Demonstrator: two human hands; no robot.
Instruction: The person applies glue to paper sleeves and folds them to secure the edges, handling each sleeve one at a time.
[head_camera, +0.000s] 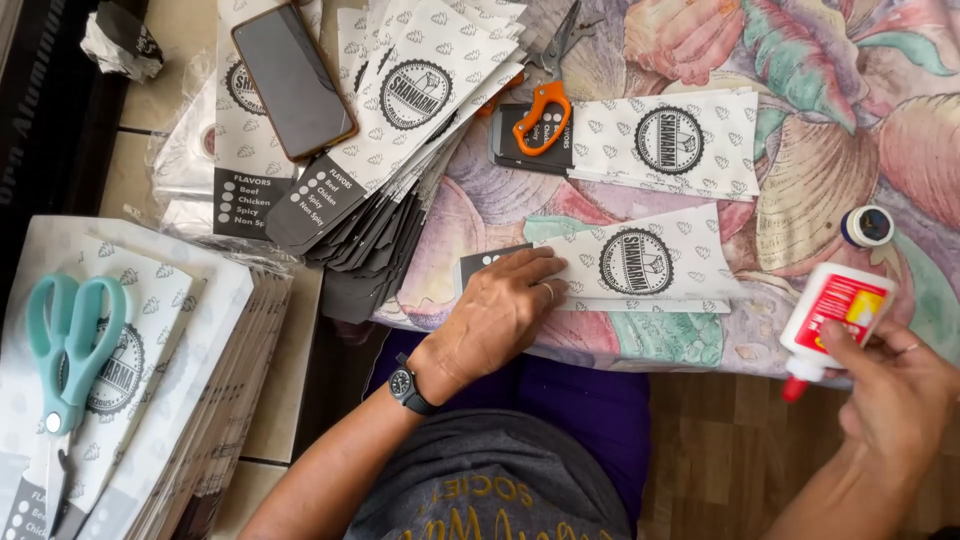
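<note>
Tilted nozzle-down in her closed right hand (895, 395), just right of the paper sleeve (640, 262) her flat, spread left hand (495, 315) pins, the glue bottle (832, 318) could drip onto the cloth (860, 110).

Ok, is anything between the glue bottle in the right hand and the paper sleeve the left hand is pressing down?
Nothing visible. The right hand holds the glue bottle just off the sleeve's right end; the paper sleeve lies flat under the left hand. The bottle's loose cap sits farther back, out of the way.
</note>
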